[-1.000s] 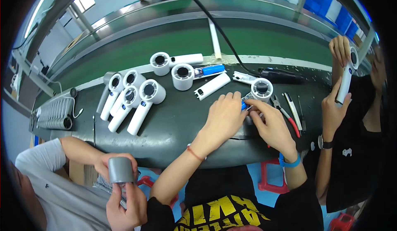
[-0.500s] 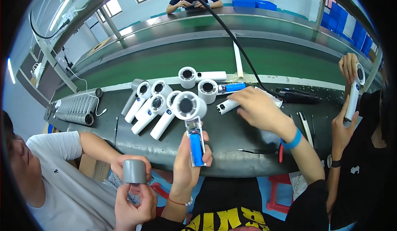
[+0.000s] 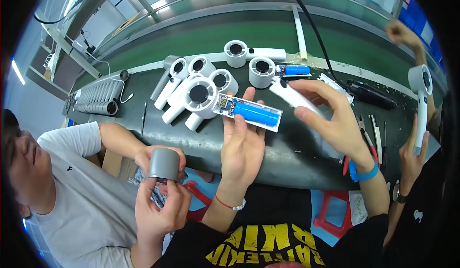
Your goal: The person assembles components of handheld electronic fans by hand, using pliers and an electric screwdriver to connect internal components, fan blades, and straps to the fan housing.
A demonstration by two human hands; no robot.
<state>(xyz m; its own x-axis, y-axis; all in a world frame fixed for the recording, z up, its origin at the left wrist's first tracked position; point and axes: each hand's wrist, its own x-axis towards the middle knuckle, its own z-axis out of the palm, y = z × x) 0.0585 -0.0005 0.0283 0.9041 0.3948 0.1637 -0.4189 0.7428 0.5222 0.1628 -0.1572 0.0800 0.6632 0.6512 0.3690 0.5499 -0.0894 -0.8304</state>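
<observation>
My left hand is closed around a white handheld fan, its round head pointing left. The fan's handle is uncovered, showing a blue cylindrical battery and a small circuit board. To the right, my right hand grips a white handle cover between thumb and fingers, apart from the battery. Behind it lies another white fan with its own blue battery exposed. Several white fans rest beyond my left hand, some partly hidden by the held one.
At left a person holds a grey cylinder; at right another holds a white fan. Grey fan parts lie in a row at the table's left. A black corded tool and red-handled pliers lie right. Beyond runs a green belt.
My left hand has turned the fan from upright to lying sideways, battery end to the right. My right hand has lifted the white cover off the table and brought it near the fan. The view has shifted.
</observation>
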